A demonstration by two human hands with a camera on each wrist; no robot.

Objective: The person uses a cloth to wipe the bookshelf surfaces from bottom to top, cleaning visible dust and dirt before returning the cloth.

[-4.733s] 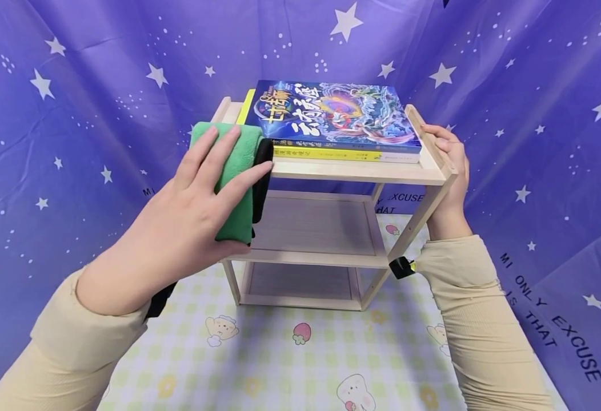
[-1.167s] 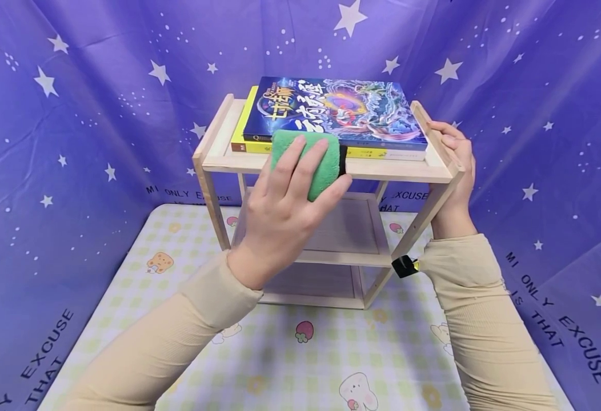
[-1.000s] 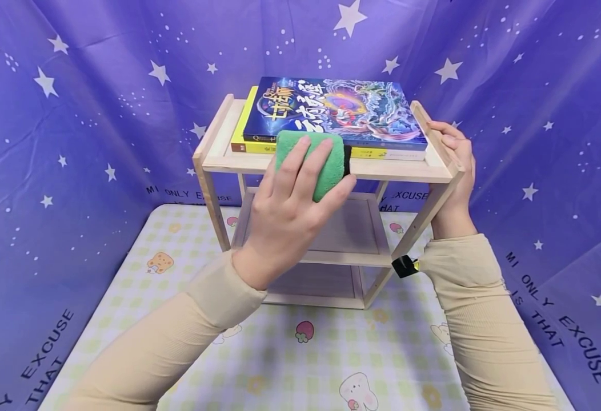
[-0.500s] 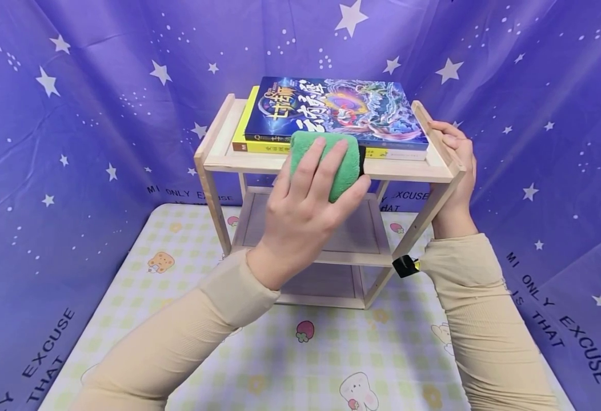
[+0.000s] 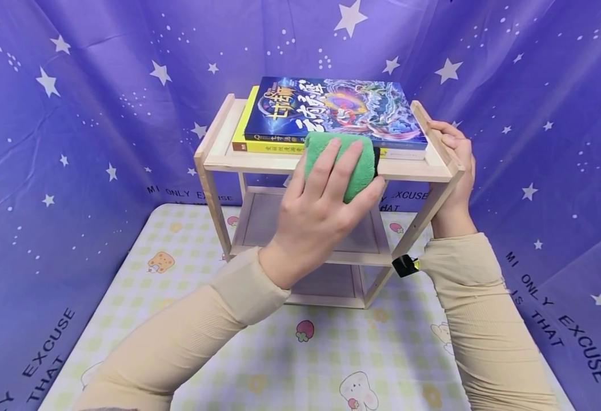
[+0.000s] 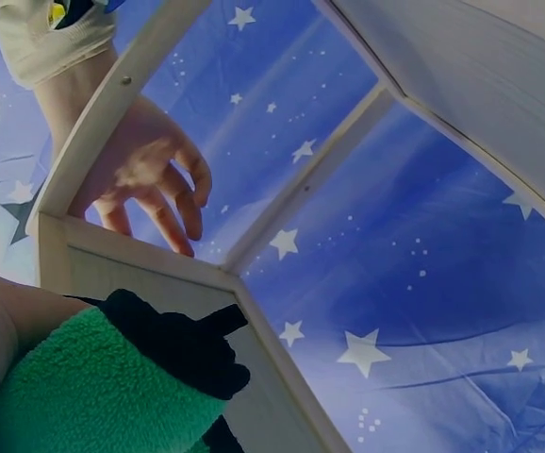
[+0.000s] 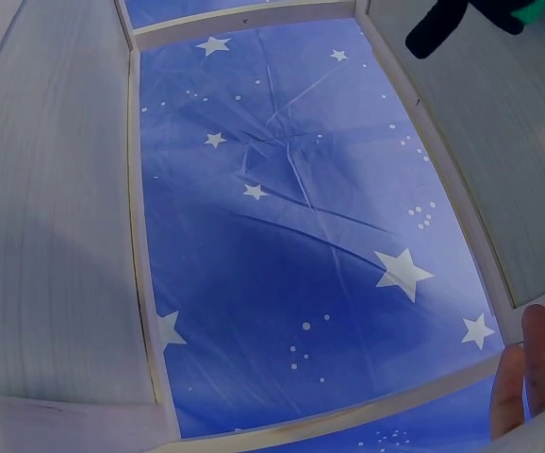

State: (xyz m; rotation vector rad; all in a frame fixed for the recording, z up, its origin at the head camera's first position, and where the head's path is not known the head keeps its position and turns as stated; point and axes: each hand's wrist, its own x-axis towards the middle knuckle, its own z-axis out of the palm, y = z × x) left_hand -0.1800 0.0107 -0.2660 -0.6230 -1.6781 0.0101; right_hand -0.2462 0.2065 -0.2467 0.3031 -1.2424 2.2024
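Here, the left hand (image 5: 321,214) holds the green cloth (image 5: 315,149) in bent fingers, at the front edge of the top shelf (image 5: 249,164), just before the blue book (image 5: 336,111), which lies upon the yellow book (image 5: 275,148). The right hand (image 5: 456,168), with fingers loosely extended, touches the right side of the wooden rack (image 5: 359,260), which stands on the checked tablecloth (image 5: 228,365)
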